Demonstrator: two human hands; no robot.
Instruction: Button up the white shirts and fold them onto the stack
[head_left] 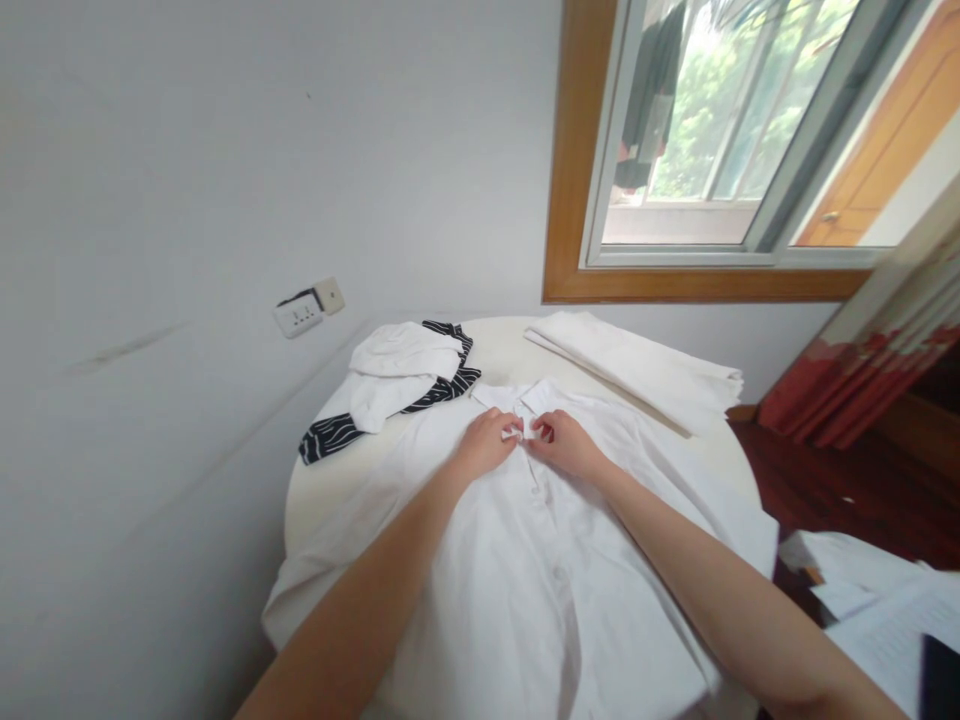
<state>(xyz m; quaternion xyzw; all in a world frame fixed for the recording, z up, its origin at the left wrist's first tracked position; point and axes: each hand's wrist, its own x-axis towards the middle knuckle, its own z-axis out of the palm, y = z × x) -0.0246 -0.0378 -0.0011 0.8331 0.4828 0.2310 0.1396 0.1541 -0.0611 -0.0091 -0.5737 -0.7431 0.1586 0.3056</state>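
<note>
A white button-up shirt [487, 560] lies spread over the round table, front up, its collar toward the wall and its sides hanging past the table edge. Just below the collar, my left hand [489, 440] pinches one side of the front opening. My right hand [564, 440] pinches the other side, close beside it. Fingers of both hands are closed on the shirt's fabric near a button, which they partly cover. Further buttons run down the front between my forearms.
White and black-striped clothes [405, 365] lie bunched at the table's back left. A folded white cloth [630, 365] rests at the back right of the cream tabletop [495, 340]. The wall has a socket [298, 314]. Papers [892, 620] are at lower right, below a red-and-cream curtain [840, 380].
</note>
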